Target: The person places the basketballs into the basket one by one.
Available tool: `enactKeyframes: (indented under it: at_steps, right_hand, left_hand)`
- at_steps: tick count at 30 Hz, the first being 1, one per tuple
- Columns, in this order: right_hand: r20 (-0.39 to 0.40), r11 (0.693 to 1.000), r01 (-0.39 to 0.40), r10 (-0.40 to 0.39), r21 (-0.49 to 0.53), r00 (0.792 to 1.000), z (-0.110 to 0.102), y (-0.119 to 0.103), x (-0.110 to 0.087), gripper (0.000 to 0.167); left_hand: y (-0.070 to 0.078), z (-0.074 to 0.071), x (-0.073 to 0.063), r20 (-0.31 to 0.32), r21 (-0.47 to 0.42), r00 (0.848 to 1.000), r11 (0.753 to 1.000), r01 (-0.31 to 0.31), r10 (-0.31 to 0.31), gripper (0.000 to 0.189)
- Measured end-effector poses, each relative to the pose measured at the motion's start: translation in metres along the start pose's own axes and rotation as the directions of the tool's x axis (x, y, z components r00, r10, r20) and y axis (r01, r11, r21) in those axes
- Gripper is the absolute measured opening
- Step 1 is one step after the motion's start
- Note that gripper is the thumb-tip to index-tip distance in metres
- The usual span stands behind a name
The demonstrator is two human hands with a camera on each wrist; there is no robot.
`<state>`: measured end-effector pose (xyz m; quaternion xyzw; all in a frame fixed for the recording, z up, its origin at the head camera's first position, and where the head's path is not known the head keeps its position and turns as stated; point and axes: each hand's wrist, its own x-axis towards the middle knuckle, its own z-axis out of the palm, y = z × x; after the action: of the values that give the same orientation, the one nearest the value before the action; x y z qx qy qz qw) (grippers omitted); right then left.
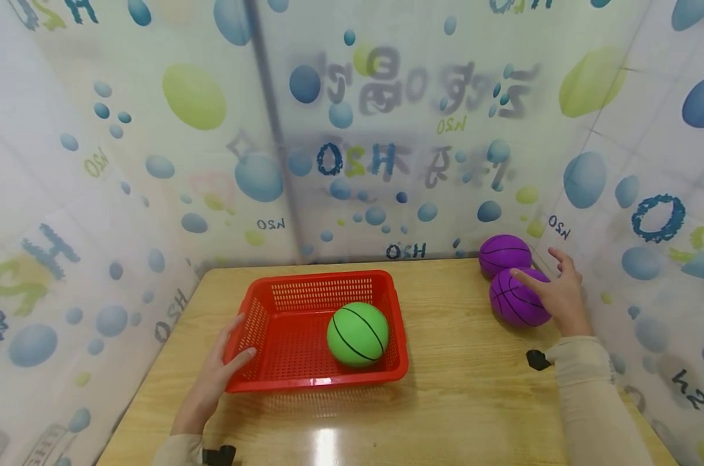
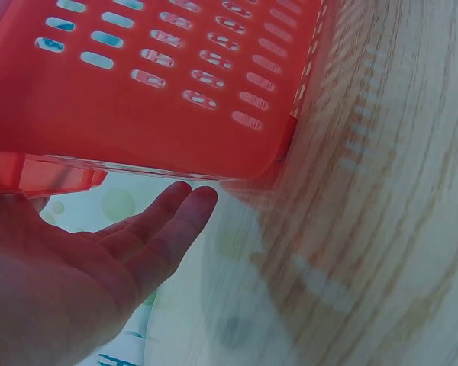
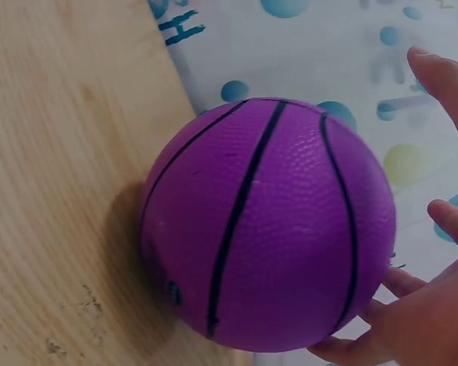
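A red plastic basket (image 1: 313, 382) with perforated walls stands on the table, with a green ball (image 1: 358, 334) with black lines inside at its right. At the basket's left end, my left hand (image 1: 212, 378) holds the wall, thumb over the rim and fingers on the outer side. In the left wrist view, its fingers (image 2: 164, 236) reach along the wall, the thumb hidden. Far right, my right hand (image 1: 561, 294) spreads around the nearer purple ball (image 1: 519, 299), thumb in front of it, the other fingers apart. That purple ball (image 3: 267, 229) rests on the table beside the fingers (image 3: 443, 84).
A second purple ball (image 1: 504, 254) sits behind the nearer one, at the back right of the wooden table (image 1: 456, 388). Patterned curtains (image 1: 352, 129) with blue and green spots enclose the table at the back and both sides.
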<state>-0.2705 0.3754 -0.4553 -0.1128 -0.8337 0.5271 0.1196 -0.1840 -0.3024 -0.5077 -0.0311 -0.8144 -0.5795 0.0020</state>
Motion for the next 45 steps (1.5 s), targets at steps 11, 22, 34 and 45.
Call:
enactKeyframes:
  at_steps: [11, 22, 34, 45]
  right_hand:
    - [0.016, 0.998, -0.057, 0.057, 0.006, 0.998, 0.009, 0.021, 0.001, 0.124]
    - [-0.012, 0.997, -0.041, 0.041, -0.062, 0.999, 0.016, 0.036, -0.003, 0.127]
    - [0.05, 0.994, -0.016, 0.021, -0.11, 0.999, 0.012, 0.042, -0.009, 0.13]
    - [0.095, 0.992, -0.029, 0.041, -0.12, 0.995, 0.01, 0.04, -0.013, 0.136]
  left_hand:
    - [0.0, 0.0, -0.001, 0.003, -0.002, 1.0, 1.0, 0.007, -0.007, 0.081]
    - [0.002, 0.0, 0.002, 0.001, -0.009, 1.0, 1.0, -0.003, 0.003, 0.082]
    - [0.001, -0.001, 0.001, 0.002, -0.006, 1.0, 1.0, 0.01, -0.01, 0.083]
    - [-0.004, -0.002, 0.002, 0.008, -0.012, 1.0, 1.0, 0.013, -0.013, 0.083]
